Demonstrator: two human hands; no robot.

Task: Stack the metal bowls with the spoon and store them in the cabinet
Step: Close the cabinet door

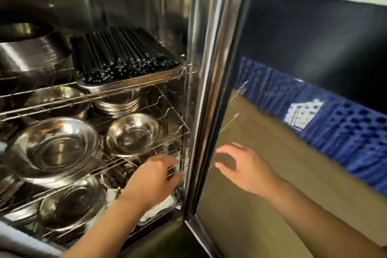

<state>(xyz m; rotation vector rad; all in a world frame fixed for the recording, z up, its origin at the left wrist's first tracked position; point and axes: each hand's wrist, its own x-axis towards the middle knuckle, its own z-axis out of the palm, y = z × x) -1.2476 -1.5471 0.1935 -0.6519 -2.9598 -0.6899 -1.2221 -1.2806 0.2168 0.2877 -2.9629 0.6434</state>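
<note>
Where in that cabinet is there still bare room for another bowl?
The middle rack has a bare strip right of the small bowl, beside the cabinet wall. Elsewhere is crowded: chopstick tray above, big bowl at left, left hand reaching in below.

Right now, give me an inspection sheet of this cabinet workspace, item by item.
Surface: wire shelves in an open steel cabinet.
Job's things: large metal bowl and smaller bowl on the middle shelf, more bowl stacks behind and below; no spoon made out.
Clutter: tray of black chopsticks on the top shelf.
Grippers: left hand open, reaching in at the lower right shelf; right hand open at the glass door; neither holds anything.
Cables: nothing seen.
Surroundings: blue perforated crate seen through or reflected in the door.
</note>
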